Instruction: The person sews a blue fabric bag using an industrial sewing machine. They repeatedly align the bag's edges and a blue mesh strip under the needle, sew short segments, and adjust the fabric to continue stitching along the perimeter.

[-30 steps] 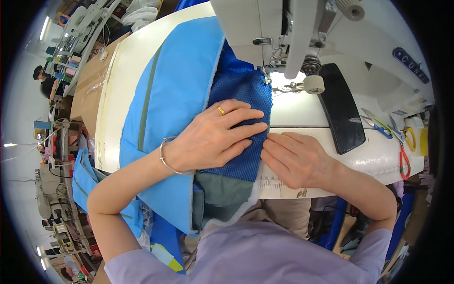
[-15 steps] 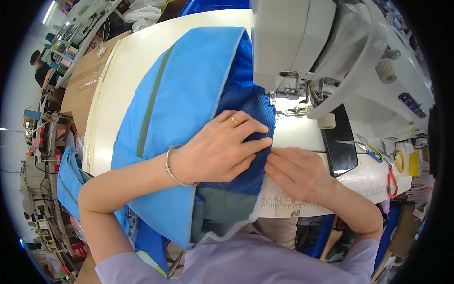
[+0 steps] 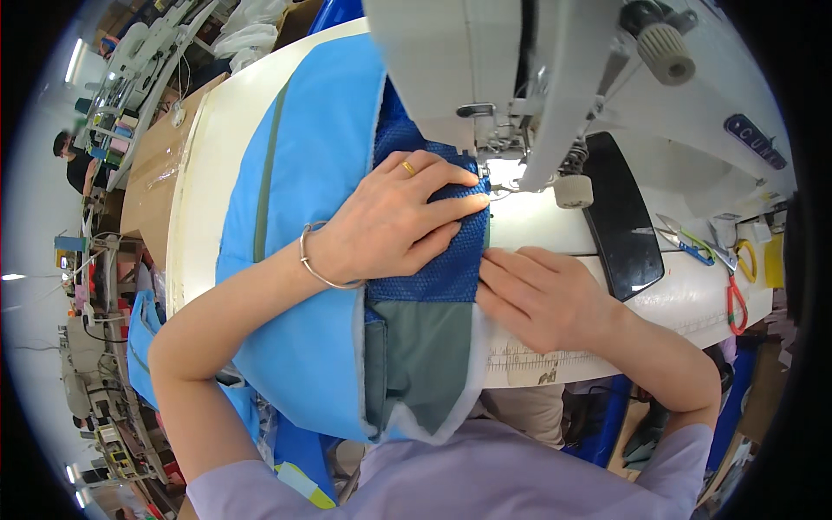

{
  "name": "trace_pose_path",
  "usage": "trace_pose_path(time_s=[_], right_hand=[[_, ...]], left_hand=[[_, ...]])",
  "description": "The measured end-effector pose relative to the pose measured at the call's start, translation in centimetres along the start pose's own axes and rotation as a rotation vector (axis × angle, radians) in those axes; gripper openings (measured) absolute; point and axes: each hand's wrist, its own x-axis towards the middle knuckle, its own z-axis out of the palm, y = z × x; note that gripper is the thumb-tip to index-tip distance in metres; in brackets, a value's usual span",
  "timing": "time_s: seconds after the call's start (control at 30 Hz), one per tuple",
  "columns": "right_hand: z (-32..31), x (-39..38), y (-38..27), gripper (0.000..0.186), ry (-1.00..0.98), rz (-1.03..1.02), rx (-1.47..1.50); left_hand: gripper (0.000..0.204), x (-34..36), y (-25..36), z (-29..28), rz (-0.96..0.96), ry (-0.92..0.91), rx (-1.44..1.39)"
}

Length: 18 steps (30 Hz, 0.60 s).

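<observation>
A light blue fabric piece [image 3: 299, 165] with an olive strip lies on the sewing table, its dark blue mesh panel [image 3: 425, 277] folded out along the right side. Below the mesh is a grey-green panel [image 3: 429, 347]. My left hand [image 3: 394, 217] presses on the mesh with its fingers stretched and apart, two fingertips close to the presser foot [image 3: 485, 172] of the sewing machine [image 3: 555, 87]. At the right edge of the mesh my right hand [image 3: 550, 299] pinches the fabric between thumb and fingers; the thumb is mostly hidden. The mesh edge runs up to the foot.
A black flat panel [image 3: 624, 217] lies right of the needle area. Small snips [image 3: 689, 243] and red-handled scissors [image 3: 737, 303] rest farther right. A printed ruler [image 3: 520, 360] follows the table's front edge. Cardboard [image 3: 160, 182] stands left of the table; a person [image 3: 78, 160] is far left.
The fabric has moved forward along the presser foot, with both hands going along. More of the grey-green panel shows flat. The whole view has also shifted somewhat.
</observation>
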Motion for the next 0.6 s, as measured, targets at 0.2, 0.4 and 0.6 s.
trace_pose_path(time_s=[0.2,0.4,0.6], right_hand=[[0.6,-0.3,-0.1,0.025,0.09,-0.031,0.019],[1.1,-0.3,-0.5,0.025,0.17,0.009,0.014],[0.9,0.0,-1.8,0.027,0.221,0.047,-0.076]], left_hand=[[0.041,0.1,0.1,-0.5,-0.013,-0.042,-0.018],[0.046,0.0,4.8,-2.0,-0.147,-0.129,-0.059],[0.051,-0.2,6.0,-2.0,-0.205,-0.14,-0.055]])
